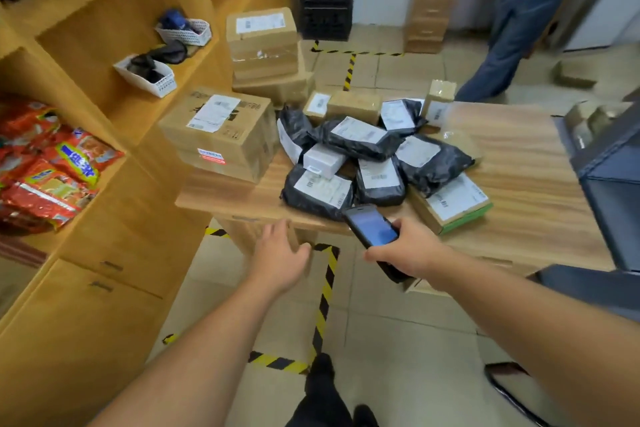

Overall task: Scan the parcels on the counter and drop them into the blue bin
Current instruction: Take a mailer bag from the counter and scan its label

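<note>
- The wooden counter [519, 163] stretches ahead of both your hands; its near edge sits just beyond your fingertips, and its right half is bare.
- Tan shelving [114, 45] stands to the left of your left hand, holding red snack bags [52, 170] whose print is too blurred to read.
- Tiled floor with yellow-and-black tape [325, 291] runs under your arms; another person's legs [516, 28] stand far beyond the counter.
- Big cardboard boxes [221, 132] sit ahead-left of your left hand, white labels unreadable.
- The parcels [363, 163], mostly black bags with white barcode labels, are heaped just past your right hand.
- Your right hand [412, 250] is wrapped around a dark scanner [372, 225], screen lit blue.
- Your left hand [280, 253] hovers empty with fingers spread, near the counter edge.
</note>
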`<state>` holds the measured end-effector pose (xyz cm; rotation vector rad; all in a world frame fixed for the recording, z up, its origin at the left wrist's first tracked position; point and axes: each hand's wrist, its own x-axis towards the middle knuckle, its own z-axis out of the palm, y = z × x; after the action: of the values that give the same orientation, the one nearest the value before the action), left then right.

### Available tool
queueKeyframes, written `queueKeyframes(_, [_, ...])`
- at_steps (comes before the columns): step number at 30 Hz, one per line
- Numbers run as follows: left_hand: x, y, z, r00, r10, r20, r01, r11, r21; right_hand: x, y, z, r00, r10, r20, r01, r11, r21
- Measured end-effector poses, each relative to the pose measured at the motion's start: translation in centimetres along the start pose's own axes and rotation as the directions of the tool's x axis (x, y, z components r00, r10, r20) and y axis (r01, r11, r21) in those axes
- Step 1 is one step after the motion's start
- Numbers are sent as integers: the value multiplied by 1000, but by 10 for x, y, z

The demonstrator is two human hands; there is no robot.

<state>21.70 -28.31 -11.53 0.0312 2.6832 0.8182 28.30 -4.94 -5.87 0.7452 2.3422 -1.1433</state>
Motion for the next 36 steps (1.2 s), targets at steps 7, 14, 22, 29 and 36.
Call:
queueKeyframes(7, [80,52,8,983,137,127,-142,989,36,33,13,-45,982,122,-144,-106,988,116])
queueKeyframes(14, [114,107,41,941,213,265,-239,968,71,50,47,-77,955,230,-187,-185,955,232])
queueKeyframes(22, [130,177,97,914,196,356,-235,970,68,70,102,-135,945,272,-179,-219,938,270])
queueKeyframes(29, [136,235,138,936,79,344,-84,996,1,95,141,-206,956,266,-128,-224,936,272])
queueKeyframes(36, [156,268,165,936,-165,310,221,963,-153,123,156,-244,960,255,-112,-223,945,239])
